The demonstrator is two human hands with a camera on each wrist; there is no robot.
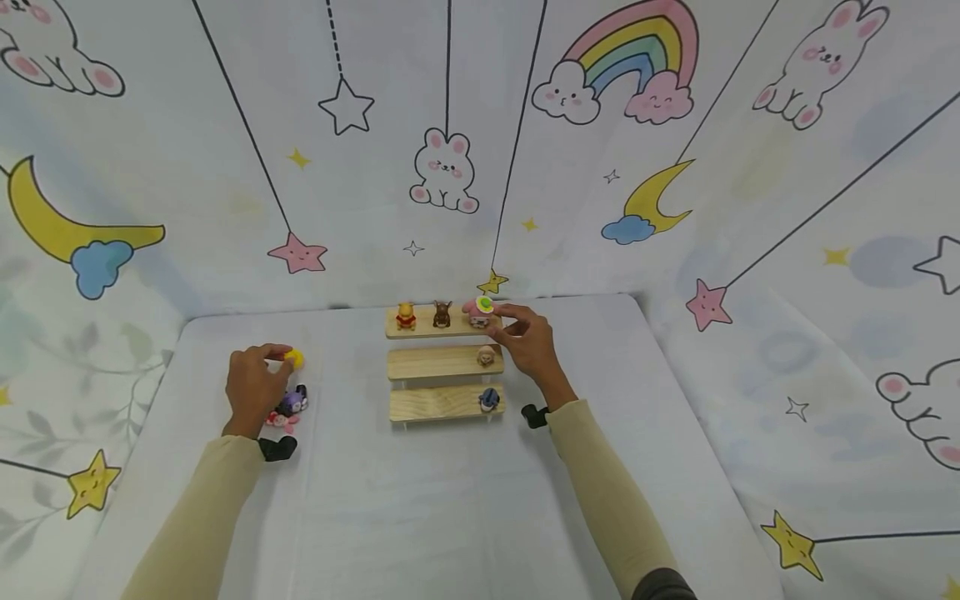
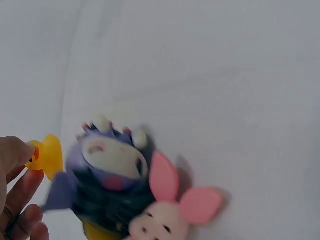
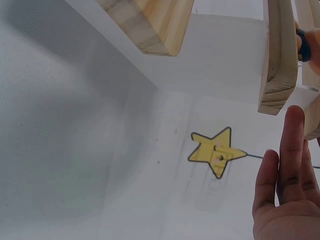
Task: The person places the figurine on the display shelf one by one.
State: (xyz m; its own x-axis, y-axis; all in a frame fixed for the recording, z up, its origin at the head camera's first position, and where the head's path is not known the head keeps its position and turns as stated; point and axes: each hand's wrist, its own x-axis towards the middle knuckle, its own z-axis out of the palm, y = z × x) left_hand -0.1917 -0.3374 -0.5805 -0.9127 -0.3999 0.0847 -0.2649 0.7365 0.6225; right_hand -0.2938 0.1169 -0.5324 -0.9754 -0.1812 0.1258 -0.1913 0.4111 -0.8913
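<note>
My left hand (image 1: 257,385) pinches a small yellow toy duck (image 2: 50,156) between thumb and fingertip. Close by, a purple-and-dark figurine (image 2: 112,172) and a pink-eared piglet figurine (image 2: 162,220) lie on the white cloth. At the right end of the top wooden shelf (image 1: 452,332), the thumb and index finger of my right hand (image 1: 531,343) hold a pink figurine (image 1: 474,315) with a round green-and-yellow part in front. In the right wrist view, straight fingers (image 3: 291,155) extend beside the shelf ends, and the pink figurine is hidden.
A yellow bear figurine (image 1: 406,317) and a brown figurine (image 1: 442,315) stand on the top shelf. The middle shelf (image 1: 431,363) bears a beige figurine (image 1: 486,356) at its right, the lower shelf (image 1: 433,404) a blue one (image 1: 489,400). Patterned cloth walls (image 1: 375,183) rise behind.
</note>
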